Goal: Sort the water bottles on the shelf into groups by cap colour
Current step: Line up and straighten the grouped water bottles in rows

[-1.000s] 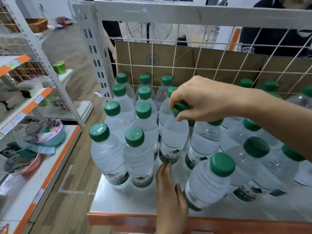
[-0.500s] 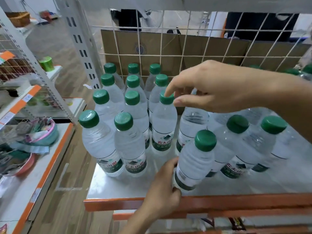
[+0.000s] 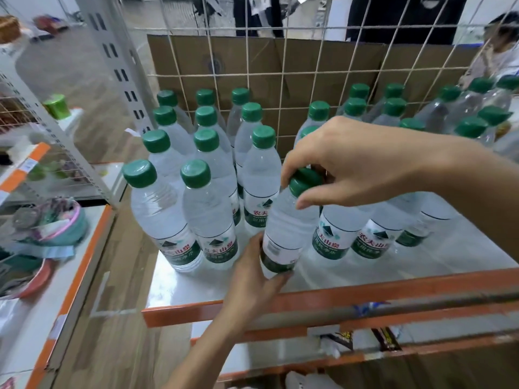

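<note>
1. Shop-type place, w/ retail racking.
2. White slotted upright (image 3: 118,66), wire-mesh back (image 3: 280,66), orange-edged shelf (image 3: 365,290) near.
3. Many identical green-capped water bottles (image 3: 207,209) stocked in rows.
4. More orange-edged shelves (image 3: 89,256) at left, w/ label strips (image 3: 26,165).

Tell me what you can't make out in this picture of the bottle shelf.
Head view only:
1. Held bottle: cap partly covered by the right hand, base by the left hand.
2. Rear bottle: only a sliver of cap shows above the right hand.
3. Far-right bottles: blurred, cut by the frame edge.
</note>
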The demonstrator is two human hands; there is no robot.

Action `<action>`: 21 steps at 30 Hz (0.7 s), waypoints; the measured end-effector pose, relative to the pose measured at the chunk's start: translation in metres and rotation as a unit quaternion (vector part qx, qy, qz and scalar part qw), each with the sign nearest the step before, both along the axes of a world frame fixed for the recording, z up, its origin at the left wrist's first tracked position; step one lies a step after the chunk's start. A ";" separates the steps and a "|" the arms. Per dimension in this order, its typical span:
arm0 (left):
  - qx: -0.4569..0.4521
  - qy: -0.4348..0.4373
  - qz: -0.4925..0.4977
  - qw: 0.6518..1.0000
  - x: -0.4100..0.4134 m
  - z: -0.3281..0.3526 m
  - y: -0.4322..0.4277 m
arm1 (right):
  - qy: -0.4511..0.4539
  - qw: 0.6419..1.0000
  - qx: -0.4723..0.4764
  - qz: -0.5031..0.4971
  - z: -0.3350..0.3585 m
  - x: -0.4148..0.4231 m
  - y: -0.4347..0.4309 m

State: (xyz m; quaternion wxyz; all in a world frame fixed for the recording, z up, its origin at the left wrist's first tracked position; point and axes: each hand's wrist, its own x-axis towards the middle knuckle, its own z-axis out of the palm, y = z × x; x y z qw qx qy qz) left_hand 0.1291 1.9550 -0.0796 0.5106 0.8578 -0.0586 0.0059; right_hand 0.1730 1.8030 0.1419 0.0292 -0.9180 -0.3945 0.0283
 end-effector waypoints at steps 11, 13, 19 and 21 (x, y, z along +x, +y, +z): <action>0.092 -0.133 0.221 0.962 -0.029 -0.006 0.007 | -0.061 0.997 0.037 -0.011 -0.013 0.008 0.033; 0.081 -0.128 0.204 0.967 -0.028 -0.008 0.007 | -0.066 0.997 0.041 -0.017 -0.015 0.008 0.035; 0.055 -0.154 0.167 0.972 -0.021 -0.013 0.006 | -0.043 0.997 0.055 -0.038 -0.019 0.016 0.039; 0.057 -0.157 0.175 0.970 -0.020 -0.013 0.005 | -0.039 0.997 0.055 -0.045 -0.021 0.021 0.042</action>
